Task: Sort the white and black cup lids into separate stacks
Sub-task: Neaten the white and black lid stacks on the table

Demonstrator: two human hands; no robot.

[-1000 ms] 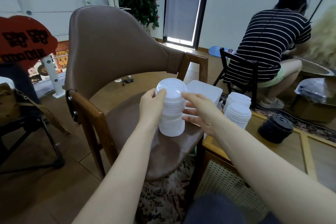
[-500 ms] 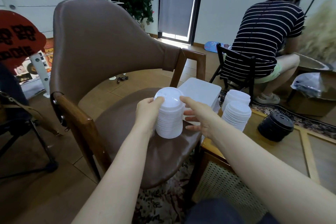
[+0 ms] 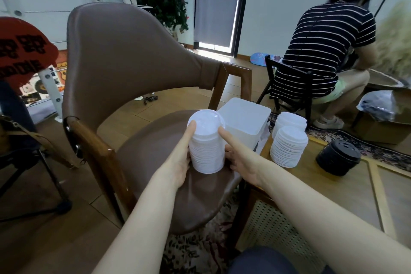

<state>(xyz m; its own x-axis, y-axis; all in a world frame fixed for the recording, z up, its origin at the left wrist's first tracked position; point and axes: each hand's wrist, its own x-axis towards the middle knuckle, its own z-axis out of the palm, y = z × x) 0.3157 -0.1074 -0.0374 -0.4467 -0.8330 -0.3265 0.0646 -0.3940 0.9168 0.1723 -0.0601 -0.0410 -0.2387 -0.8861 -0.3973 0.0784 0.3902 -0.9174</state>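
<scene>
A tall stack of white lids (image 3: 206, 153) stands on the brown chair seat (image 3: 155, 162). My left hand (image 3: 178, 162) holds its left side, index finger lying up on the top lid's edge. My right hand (image 3: 242, 158) holds the right side, with its index finger stretched up to the top rim and the other fingers curled behind the stack. Two more white lid stacks (image 3: 289, 147) stand on the wooden table (image 3: 333, 196) at right. A shorter stack of black lids (image 3: 338, 157) sits further right on the same table.
A white plastic box (image 3: 244, 118) sits just behind the held stack, at the seat's edge. The chair's tall back (image 3: 124, 62) and wooden armrest (image 3: 93, 147) close off the left. A person in a striped shirt (image 3: 327, 46) sits at back right, facing away.
My right hand has come in against the stack's right side, its index finger now on the top rim. My left index finger has slid up onto the top lid. The stack stays on the seat.
</scene>
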